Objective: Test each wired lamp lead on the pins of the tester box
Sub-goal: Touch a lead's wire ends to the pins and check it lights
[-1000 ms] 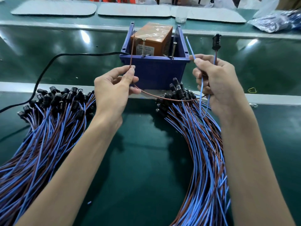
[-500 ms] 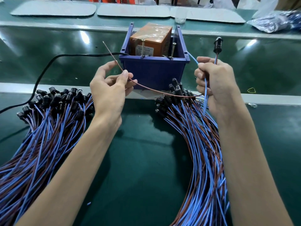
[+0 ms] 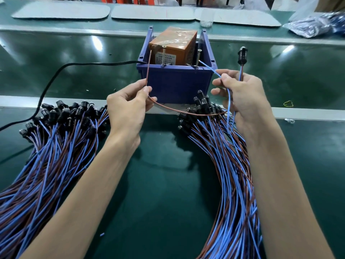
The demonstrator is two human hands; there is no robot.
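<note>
1. Our left hand [image 3: 128, 107] pinches the brown wire [image 3: 147, 71] between thumb and forefinger, with the other fingers loosely curled behind.
2. From that pinch the brown wire rises almost straight up. Its bare tip ends beside the upper left corner of the orange tester box [image 3: 175, 45], a little to the left of the left pin [image 3: 164, 55] and not touching it.
3. Below the pinch, the same wire sags in a low arc across to our right hand [image 3: 242, 98].
4. Our right hand pinches the blue wire [image 3: 209, 69] at thumb and fingertip, and the remaining fingers are curled round the lead.
5. The lead's black lamp [image 3: 242, 57] stands upright above this hand on its short stem.
6. The blue wire slants up and left, and its tip arrives at the right pin [image 3: 198, 57]. We cannot tell whether the two actually touch.
7. The tester box sits inside a blue bin [image 3: 177, 83] on the green surface [image 3: 162, 184], with both pins upright at the bin's near edge.
8. A black cable [image 3: 74, 65] runs from the left into the bin.
9. The left bundle [image 3: 56, 139] of blue and brown leads fans out under our left forearm. The right bundle [image 3: 224, 156] curves beneath our right hand, its black lamp ends lying just before the bin.
10. A yellow rubber band [image 3: 288, 103] lies well to the right.
</note>
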